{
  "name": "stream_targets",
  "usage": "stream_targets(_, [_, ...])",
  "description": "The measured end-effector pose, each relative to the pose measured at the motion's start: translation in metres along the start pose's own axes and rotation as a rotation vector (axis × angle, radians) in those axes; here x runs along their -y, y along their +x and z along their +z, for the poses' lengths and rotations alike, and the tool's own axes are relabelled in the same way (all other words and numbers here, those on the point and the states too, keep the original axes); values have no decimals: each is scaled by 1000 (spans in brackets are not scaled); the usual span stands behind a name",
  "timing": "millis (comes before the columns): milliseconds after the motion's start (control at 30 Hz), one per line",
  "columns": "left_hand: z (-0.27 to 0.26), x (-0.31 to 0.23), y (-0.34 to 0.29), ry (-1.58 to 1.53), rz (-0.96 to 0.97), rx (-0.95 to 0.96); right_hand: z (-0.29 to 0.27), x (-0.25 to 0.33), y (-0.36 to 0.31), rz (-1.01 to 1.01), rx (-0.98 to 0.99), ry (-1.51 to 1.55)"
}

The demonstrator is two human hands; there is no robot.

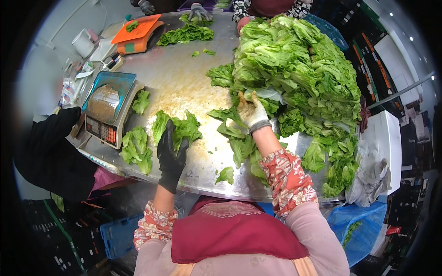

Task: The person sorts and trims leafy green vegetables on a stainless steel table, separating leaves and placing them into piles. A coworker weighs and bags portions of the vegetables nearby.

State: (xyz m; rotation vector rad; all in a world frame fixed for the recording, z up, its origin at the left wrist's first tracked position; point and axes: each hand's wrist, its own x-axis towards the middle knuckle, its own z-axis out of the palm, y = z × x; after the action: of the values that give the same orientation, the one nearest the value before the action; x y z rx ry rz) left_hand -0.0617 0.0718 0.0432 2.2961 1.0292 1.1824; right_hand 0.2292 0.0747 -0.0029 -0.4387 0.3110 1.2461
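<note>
My left hand [171, 158], in a black glove, rests over a loose clump of green lettuce leaves [188, 128]. Its fingers point away from me and the thumb stands apart, not closed round the leaves. My right hand [252, 111] wears a whitish glove with brown-stained fingers. It is turned partly palm up at the near left side of a tall lettuce pile [294, 64], fingers apart and nothing visible in them. Under and beside my right wrist lie more loose leaves [241, 147]. A small torn leaf [225, 175] is close to the near table edge.
The metal table [202, 78] is wet, with scraps on it. At left stands a digital scale [108, 110], with an orange-topped scale [136, 34] farther back. Across the table, a co-worker's gloved hand [199, 12] is by some lettuce. A blue bag-lined bin [359, 225] stands lower right.
</note>
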Motion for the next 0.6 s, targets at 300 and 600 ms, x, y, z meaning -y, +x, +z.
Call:
stream_targets(300, [11, -30, -17, -247, -138, 132, -35, 0, -37, 106, -12, -311])
stream_targets(600, [32, -72, -37, -560, -201, 455, -52, -7, 16, -164, -294, -38])
